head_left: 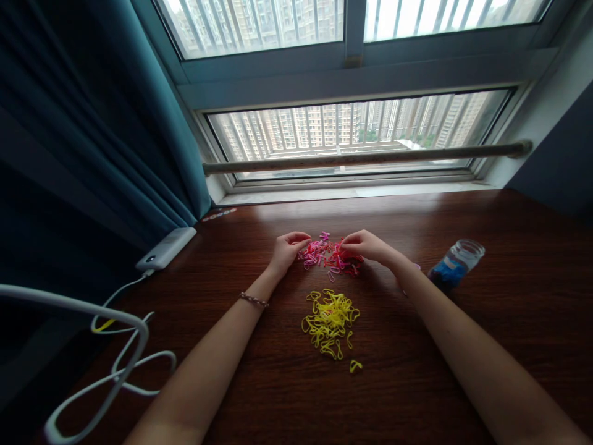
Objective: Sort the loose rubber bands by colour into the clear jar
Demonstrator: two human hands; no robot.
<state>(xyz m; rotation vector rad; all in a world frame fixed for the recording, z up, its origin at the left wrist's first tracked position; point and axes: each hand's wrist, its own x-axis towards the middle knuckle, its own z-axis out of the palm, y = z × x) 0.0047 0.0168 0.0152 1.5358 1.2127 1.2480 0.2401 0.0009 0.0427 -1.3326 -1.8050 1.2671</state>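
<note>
A pile of pink and red rubber bands (330,257) lies on the dark wooden table (463,346). My left hand (286,249) rests at the pile's left edge, fingers curled in a pinch. My right hand (368,245) sits on the pile's right side, fingers pinched together among the bands. What each pinch holds is too small to make out. Nearer to me lies a separate pile of yellow rubber bands (330,321), with one stray yellow band (355,366) below it. A beaded bracelet (253,300) is on my left wrist.
A clear jar with blue contents (456,262) lies on its side at the right. A white power bank (165,248) with a white cable (120,346) sits at the table's left edge. A teal curtain (92,123) hangs at left; a window (352,133) is behind.
</note>
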